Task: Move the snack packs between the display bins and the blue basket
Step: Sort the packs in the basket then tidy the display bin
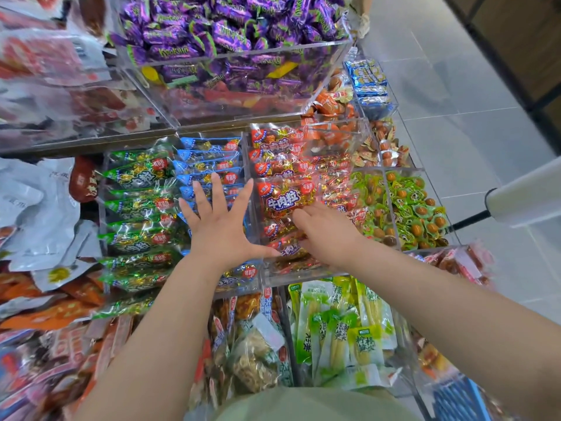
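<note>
A clear acrylic display bin with upright dividers holds rows of crinkly foil-and-cellophane red snack packs in its middle compartment. To the left are blue-topped packs, and beyond those green-topped packs. To the right sit small green egg-shaped packets. On the tier above, a larger clear bin of purple-wrapped sweets overhangs the far end. A smaller clear box of orange packets juts over the far right corner of the red compartment. Nearest the person stand long yellow-green pouches. A white roll of film is mounted out at the right over the grey tiled floor. A blurred corner of a blue plastic basket shows at the lower right, well apart from the red packs.

The left hand hovers flat with its fingers splayed wide, over the blue-topped packs and the divider beside the red ones, holding nothing. The right hand reaches into the red compartment, back upward. Its fingertips are buried among the packs, so whether it grips one cannot be told. The two hands are close but not touching.

The topmost red pack lies flat, label up. Its long axis runs left to right across the compartment, the right end tipped slightly away from the person.
</note>
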Available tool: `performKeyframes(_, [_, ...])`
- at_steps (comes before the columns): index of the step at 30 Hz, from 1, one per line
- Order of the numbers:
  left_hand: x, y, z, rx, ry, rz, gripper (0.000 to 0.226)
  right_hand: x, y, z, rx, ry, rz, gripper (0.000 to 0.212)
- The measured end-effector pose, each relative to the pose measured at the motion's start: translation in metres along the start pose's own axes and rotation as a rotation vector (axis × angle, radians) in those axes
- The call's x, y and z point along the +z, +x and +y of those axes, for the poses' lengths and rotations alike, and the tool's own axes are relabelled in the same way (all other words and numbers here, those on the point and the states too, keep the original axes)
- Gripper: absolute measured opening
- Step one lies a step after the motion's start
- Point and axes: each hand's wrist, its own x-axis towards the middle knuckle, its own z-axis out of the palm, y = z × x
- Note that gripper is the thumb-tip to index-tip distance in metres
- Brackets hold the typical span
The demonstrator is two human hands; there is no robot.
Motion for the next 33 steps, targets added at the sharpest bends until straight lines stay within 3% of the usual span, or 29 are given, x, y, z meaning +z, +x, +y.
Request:
performKeyframes(4, [0.0,0.0,0.0,-0.014,0.023,0.007,0.131,0.01,-0.002,0.019,0.174,0.164,-0.158,0.03])
performKeyframes(8, [-0.001,0.0,-0.001,-0.003,-0.005,-0.019,0.13,0.013,-0.005,0.009,0.187,0.272,-0.102,0.036])
performKeyframes(10, [-0.003,0.0,-0.001,0.006,-0.034,-0.037,0.13,0.013,-0.001,-0.006,0.109,0.209,-0.105,0.043])
performKeyframes(13, [-0.005,-0.002,-0.003,0.029,-0.069,-0.058,0.129,0.008,0.0,-0.014,0.071,0.07,-0.163,0.029])
performKeyframes(15, [-0.004,-0.003,-0.005,0.033,-0.075,-0.048,0.128,0.001,-0.006,-0.013,0.041,0.003,-0.078,0.03])
performKeyframes(18, [-0.003,-0.003,-0.004,0.026,-0.041,-0.047,0.127,0.001,-0.011,-0.015,-0.006,-0.05,0.123,0.065])
performKeyframes(20, [-0.003,-0.002,-0.004,0.023,-0.033,-0.05,0.126,-0.001,-0.004,-0.015,-0.014,-0.034,0.028,0.085])
performKeyframes(22, [-0.004,-0.002,-0.005,0.03,-0.041,-0.049,0.125,0.004,0.002,-0.014,-0.005,-0.069,-0.038,0.091])
performKeyframes(28, [-0.005,-0.004,-0.006,0.044,-0.068,-0.05,0.123,0.012,0.001,-0.018,0.071,-0.089,0.022,0.094])
performKeyframes(33, [-0.005,-0.003,-0.007,0.045,-0.072,-0.055,0.119,0.016,-0.002,-0.008,-0.069,-0.099,-0.068,0.063])
